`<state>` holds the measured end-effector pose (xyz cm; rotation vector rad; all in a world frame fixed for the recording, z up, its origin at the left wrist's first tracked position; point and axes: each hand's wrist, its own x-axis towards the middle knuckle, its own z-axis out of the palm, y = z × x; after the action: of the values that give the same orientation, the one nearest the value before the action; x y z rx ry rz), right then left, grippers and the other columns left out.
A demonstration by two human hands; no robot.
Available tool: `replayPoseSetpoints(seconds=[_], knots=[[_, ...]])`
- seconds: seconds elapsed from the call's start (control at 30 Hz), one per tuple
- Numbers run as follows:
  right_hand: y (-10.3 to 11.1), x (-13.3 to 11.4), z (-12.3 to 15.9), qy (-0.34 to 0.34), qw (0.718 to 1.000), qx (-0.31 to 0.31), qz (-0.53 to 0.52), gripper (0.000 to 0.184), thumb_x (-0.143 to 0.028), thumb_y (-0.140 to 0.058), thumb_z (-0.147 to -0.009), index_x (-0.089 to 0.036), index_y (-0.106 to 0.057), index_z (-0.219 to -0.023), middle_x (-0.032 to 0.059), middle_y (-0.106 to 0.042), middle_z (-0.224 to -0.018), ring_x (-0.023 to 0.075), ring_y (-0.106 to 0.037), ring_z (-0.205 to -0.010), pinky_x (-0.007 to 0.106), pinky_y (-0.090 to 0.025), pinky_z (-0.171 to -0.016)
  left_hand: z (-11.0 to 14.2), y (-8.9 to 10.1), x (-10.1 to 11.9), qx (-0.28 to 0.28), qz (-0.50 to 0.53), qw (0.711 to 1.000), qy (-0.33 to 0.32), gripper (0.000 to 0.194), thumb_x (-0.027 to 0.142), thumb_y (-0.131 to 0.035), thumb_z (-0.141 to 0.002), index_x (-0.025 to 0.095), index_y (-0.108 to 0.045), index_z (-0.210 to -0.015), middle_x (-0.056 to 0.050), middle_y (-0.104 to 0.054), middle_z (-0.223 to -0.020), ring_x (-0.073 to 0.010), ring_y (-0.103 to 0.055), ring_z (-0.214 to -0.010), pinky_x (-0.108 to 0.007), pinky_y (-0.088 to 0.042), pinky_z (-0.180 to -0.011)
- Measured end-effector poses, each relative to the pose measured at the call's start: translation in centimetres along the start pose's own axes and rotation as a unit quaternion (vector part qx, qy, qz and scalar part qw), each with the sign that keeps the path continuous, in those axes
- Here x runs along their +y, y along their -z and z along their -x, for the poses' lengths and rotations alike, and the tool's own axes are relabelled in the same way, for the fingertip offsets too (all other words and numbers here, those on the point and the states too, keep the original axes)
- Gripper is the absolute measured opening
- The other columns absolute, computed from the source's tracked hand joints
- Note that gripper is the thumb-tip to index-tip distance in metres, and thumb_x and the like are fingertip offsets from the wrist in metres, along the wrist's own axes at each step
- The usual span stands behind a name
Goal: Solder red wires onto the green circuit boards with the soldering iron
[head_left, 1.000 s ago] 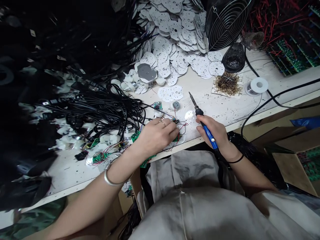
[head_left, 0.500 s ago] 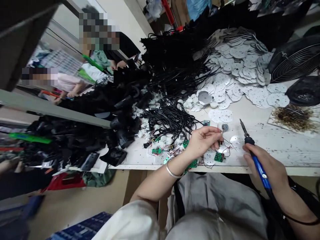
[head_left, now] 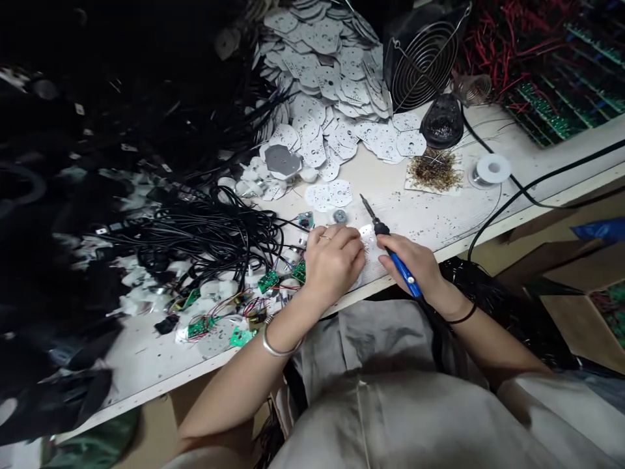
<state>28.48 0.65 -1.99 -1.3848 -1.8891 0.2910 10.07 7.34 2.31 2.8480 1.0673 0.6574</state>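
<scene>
My right hand [head_left: 415, 264] grips a blue soldering iron [head_left: 403, 268], its bare metal tip pointing up and away over the bench. Curled palm down, my left hand [head_left: 336, 260] hovers at or rests on the bench's near side; its fingertips and whatever they hold are hidden. Between the two hands a small part of a white disc [head_left: 366, 231] shows. Just beyond my left fingers lie a small round grey part [head_left: 339, 216] and white plates [head_left: 328, 195]. Left of that wrist are green circuit boards [head_left: 268, 281] with thin red and black wires.
Black cables [head_left: 209, 234] are heaped at left beside white plastic parts [head_left: 146, 293]. Farther back rise stacked white plates [head_left: 317, 78], a fan [head_left: 424, 62] and a dark dish [head_left: 442, 124]. A solder spool [head_left: 492, 170], brown scraps [head_left: 433, 170] and red-wired boards [head_left: 561, 111] lie right.
The view has swung to the right, bringing in the spool and red-wired boards. My left hand has gone from pinching near thin wires to a palm-down curl. The iron stays in my right hand.
</scene>
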Motion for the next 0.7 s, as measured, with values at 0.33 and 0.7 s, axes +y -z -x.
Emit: replayPoseSetpoints(seconds=[0.33,0.7], knots=[[0.6,-0.4,0.2,-0.048,0.989,0.045,-0.133,0.030,-0.032,-0.056,-0.098,-0.024,-0.058,-0.127,0.0065,-0.074,-0.112,0.0202,-0.073,-0.102,0.033,-0.061,-0.090,0.6,-1.3,-0.2,-0.051,0.038,0.995,0.075,0.013,0.016,-0.059,-0.087,0.021,-0.067,-0.078,0.002,-0.078,-0.099,-0.0177,-0.071,-0.089,-0.040,-0.041,-0.095],[1.4,-0.3,1.4,-0.296,0.869,0.183,-0.352,0.038,-0.052,-0.059,-0.093,-0.018,-0.073,-0.082,-0.0031,-0.059,-0.046,0.0106,-0.051,-0.032,0.020,-0.040,-0.031,0.7,-1.1,-0.1,-0.063,0.063,0.990,0.105,0.016,0.015,-0.057,-0.086,0.022,-0.068,-0.077,0.001,-0.078,-0.101,-0.0194,-0.072,-0.092,-0.044,-0.039,-0.104]])
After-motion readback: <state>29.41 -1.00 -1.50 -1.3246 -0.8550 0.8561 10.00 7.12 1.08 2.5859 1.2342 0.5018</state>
